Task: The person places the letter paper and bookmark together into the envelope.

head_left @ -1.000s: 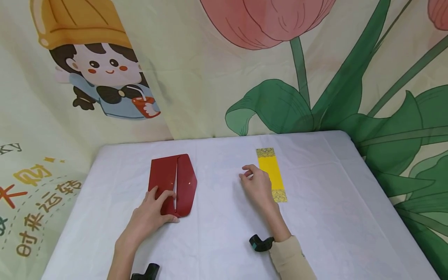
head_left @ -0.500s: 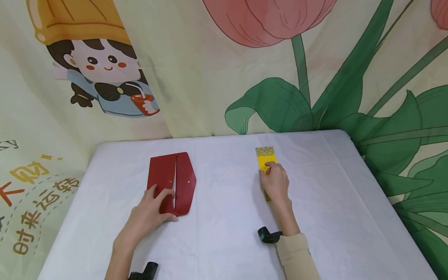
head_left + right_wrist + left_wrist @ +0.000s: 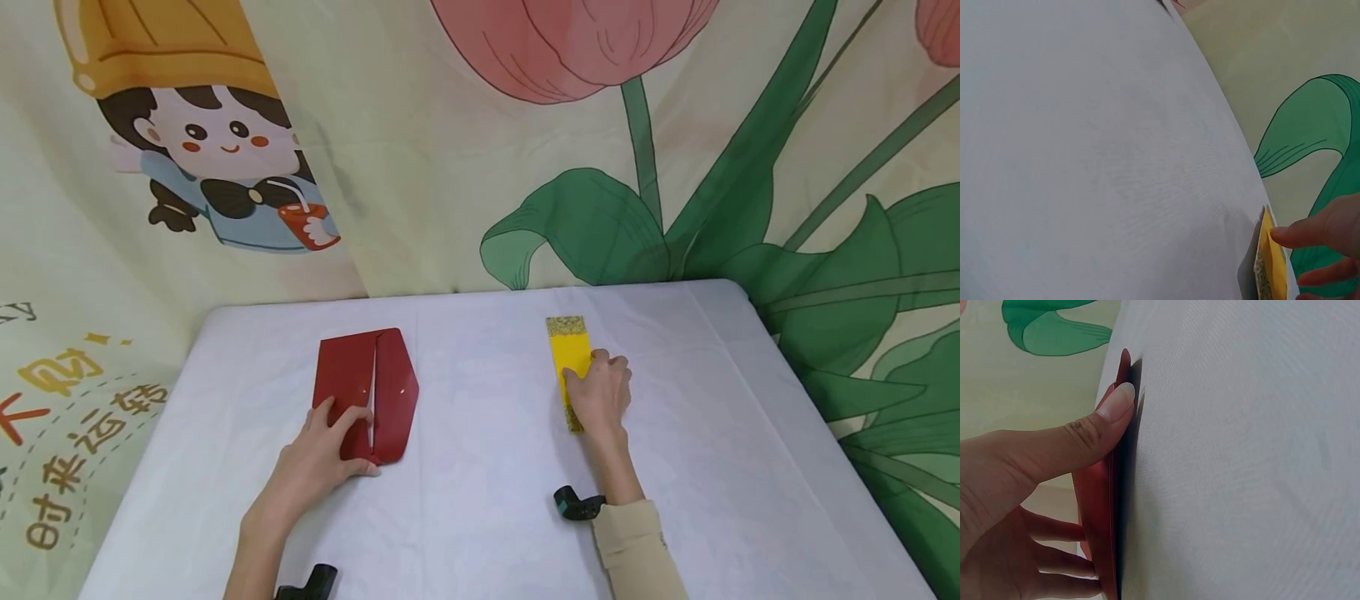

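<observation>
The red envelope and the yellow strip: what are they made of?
The red envelope looks like smooth, stiff card, maybe leather-like: its edges are crisp, with a slight sheen. The yellow strip seems to be thin paper or card, going by its thin, straight edges. Its speckled, goldish ends could be printed or glittery; I can't tell.

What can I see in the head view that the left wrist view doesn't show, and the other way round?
Only the head view shows the right hand, the yellow card and the printed cartoon child on the backdrop.

Only the left wrist view shows the red folder edge-on, with a dark shadow along that edge.

Both show the left hand at the folder, the white cloth and part of the green leaf print.
</observation>
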A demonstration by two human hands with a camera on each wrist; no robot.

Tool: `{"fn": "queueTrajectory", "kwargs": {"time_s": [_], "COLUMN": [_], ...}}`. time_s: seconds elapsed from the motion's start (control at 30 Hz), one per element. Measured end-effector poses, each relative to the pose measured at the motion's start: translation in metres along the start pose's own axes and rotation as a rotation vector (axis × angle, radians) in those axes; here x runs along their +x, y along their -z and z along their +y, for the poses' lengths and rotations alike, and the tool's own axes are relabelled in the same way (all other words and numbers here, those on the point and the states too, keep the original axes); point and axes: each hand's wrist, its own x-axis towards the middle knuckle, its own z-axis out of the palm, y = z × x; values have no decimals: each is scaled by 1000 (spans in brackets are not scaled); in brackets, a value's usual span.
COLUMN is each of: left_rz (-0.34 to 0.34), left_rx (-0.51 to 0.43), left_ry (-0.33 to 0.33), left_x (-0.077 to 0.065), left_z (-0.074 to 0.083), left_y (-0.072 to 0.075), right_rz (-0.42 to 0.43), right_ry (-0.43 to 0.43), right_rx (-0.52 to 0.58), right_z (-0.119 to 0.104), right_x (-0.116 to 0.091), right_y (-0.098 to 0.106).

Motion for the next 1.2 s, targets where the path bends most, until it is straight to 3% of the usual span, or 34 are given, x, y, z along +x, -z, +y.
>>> {"fn": "queueTrajectory", "kwargs": {"time_s": [0.3,0.7,1.0,1.2], "left_rz": [21,27,24,22], "left_rx": [8,-7,-1,-10], "left_ry": [-18,-19,-13,-11], "left_x": [-2,-4,-4,-3], "left_z": [1,-2,-4,-3], "left_y": [3,3,0,0], "right_rz": [-27,-74,-109,-177], "right_ry": [-12,-50,-72,-169], "right_rx": [-69,-60,43,134], "right_z": [-3,-4,3,6], "right_x": [0,1,3,8], "right_y": [0,2,11,18]}}
